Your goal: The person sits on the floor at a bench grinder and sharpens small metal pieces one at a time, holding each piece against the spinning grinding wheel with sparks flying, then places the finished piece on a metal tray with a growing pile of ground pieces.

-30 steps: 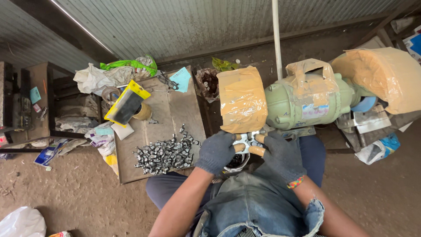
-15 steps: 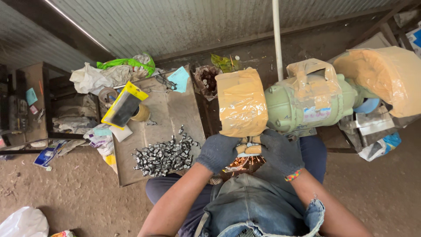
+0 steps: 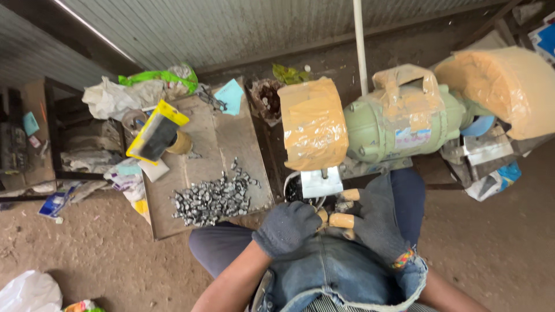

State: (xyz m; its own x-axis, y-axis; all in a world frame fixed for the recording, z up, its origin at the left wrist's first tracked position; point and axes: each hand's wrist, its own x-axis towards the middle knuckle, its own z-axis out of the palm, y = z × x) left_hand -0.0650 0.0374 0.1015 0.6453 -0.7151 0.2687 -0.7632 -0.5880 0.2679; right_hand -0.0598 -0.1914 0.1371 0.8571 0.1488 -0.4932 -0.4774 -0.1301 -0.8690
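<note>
Bench grinder [image 3: 399, 124], pale green, sits right in front of the seated person, its two wheel guards wrapped in tan tape, the left guard [image 3: 312, 124] just above a small metal tool rest [image 3: 321, 181]. From the head view, both gloved hands are low, below that rest, over a denim apron [image 3: 335, 271]. The left hand [image 3: 287, 227] is curled into a loose fist in a dark glove; I can't tell what it holds. The right hand [image 3: 376, 222] is half closed beside it, bare fingertips [image 3: 341, 220] poking through the worn glove, touching the left hand; anything pinched between them is hidden. To the left, a wooden board [image 3: 202, 156] carries a heap of small grey metal pieces [image 3: 211, 199] and a yellow-edged tool [image 3: 156, 133].
</note>
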